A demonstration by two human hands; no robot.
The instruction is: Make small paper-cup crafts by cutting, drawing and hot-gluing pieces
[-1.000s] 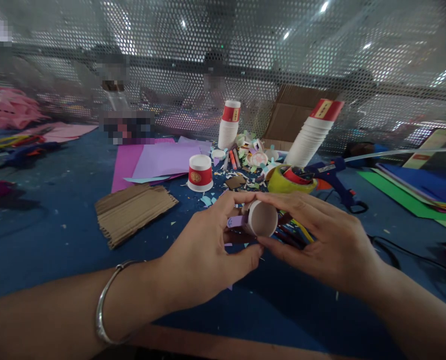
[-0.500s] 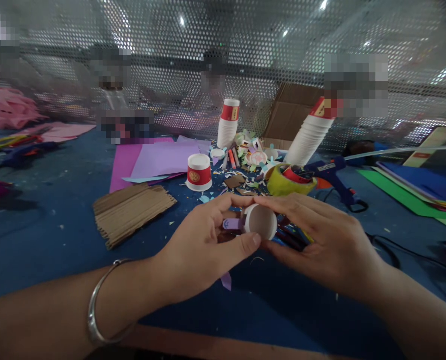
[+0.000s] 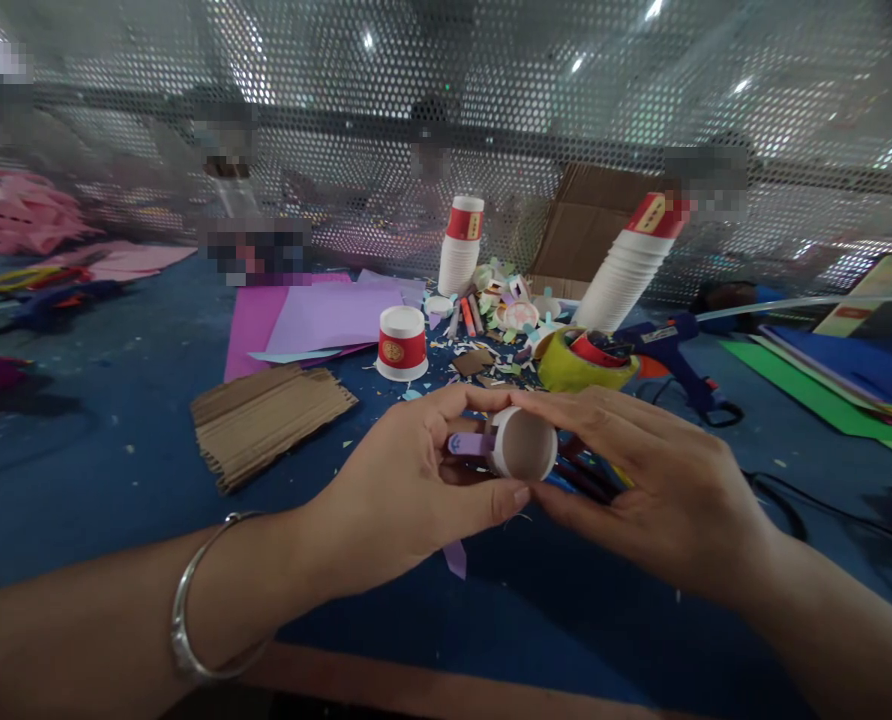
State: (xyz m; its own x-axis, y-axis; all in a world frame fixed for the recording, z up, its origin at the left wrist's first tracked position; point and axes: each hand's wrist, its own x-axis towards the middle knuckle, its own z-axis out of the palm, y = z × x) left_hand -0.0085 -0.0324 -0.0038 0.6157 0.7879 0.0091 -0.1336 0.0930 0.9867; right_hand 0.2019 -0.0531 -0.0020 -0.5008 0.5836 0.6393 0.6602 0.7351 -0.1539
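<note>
Between my two hands is a small white paper cup [image 3: 530, 446], tilted so that its round opening faces me. A purple paper strip [image 3: 470, 443] with small dark marks sticks out from its left side. My left hand [image 3: 416, 485] curls around the cup from the left, thumb at the lower rim. My right hand [image 3: 641, 480] closes on it from the right, with fingertips at the top and thumb underneath. The cup's far side is hidden by my fingers. Below my left hand shows another purple paper piece [image 3: 455, 558].
Ahead stand a red-and-white paper cup [image 3: 402, 345] upside down and two cup stacks [image 3: 459, 250], the right one leaning. Corrugated cardboard [image 3: 273, 420] and purple sheets [image 3: 326, 318] lie left. Yellow tape [image 3: 585, 372], a blue glue gun [image 3: 675, 358] and coloured sheets [image 3: 828, 385] are right; paper scraps [image 3: 510, 300] lie ahead.
The view has shifted slightly. My left thumb has slid a little lower along the cup's rim, and both hands stay on the cup.
</note>
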